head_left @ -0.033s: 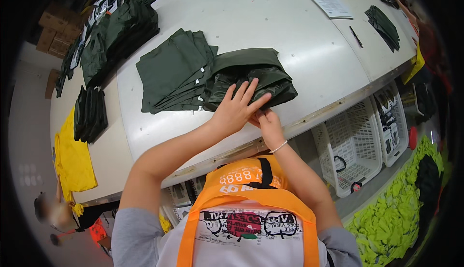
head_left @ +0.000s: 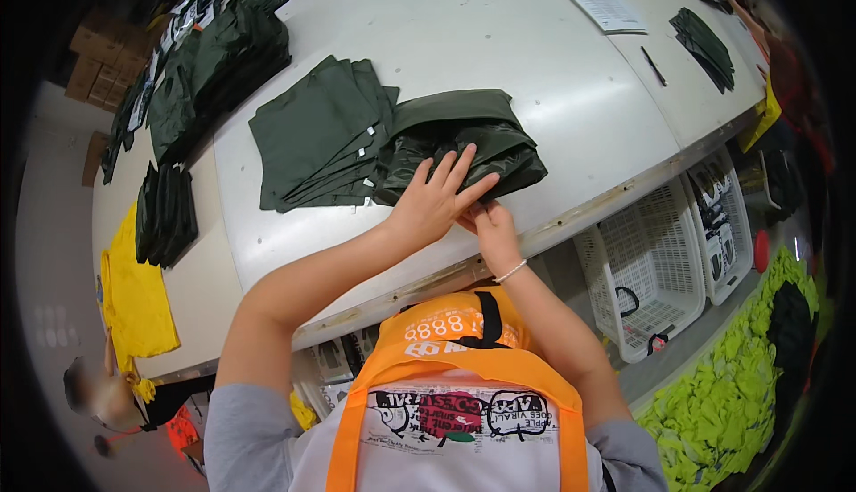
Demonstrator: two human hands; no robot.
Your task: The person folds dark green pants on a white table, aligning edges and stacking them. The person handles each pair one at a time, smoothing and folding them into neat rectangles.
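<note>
A dark green fabric pouch [head_left: 456, 110] lies near the table's front edge, its mouth gaping toward me. Glossy dark green folded fabric [head_left: 412, 155] bulges from that mouth. My left hand [head_left: 435, 200] rests on the glossy fabric with fingers spread. Just right of it, my right hand [head_left: 497, 232] has its fingers bent together at the bundle's near edge; their tips are partly hidden by the left hand. A fanned stack of flat dark green fabric pieces [head_left: 312, 131] with small white tags touches the pouch's left side.
Piles of folded dark green bundles [head_left: 218, 69] and a yellow garment [head_left: 143, 287] line the table's left side. Papers [head_left: 602, 4] and a pen [head_left: 654, 66] lie far right. White baskets [head_left: 646, 269] stand below the right edge, beside neon-yellow garments [head_left: 722, 394]. Another person is at far left.
</note>
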